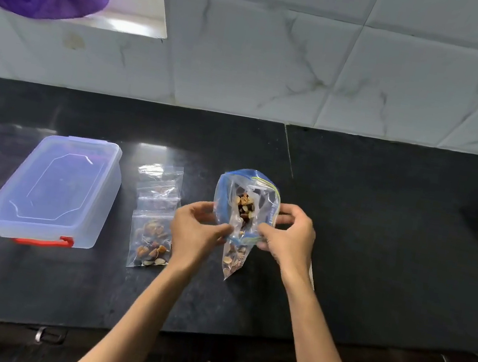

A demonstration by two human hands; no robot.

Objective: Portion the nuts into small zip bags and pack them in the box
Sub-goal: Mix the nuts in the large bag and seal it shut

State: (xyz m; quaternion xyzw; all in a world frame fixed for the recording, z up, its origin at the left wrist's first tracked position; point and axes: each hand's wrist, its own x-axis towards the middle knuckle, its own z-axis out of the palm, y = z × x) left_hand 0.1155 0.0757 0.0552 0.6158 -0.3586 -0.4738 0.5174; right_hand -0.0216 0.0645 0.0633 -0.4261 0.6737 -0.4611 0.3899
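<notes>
Currently portioning: left hand (197, 230) and right hand (287, 235) pinch a small zip bag (234, 258) under the large nut bag (247, 201), right of the box (54, 192); sealing likely next.

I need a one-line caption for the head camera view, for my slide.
Both hands, left and right, hold a large zip bag of nuts over the counter, beside filled small bags and a closed box.
</notes>
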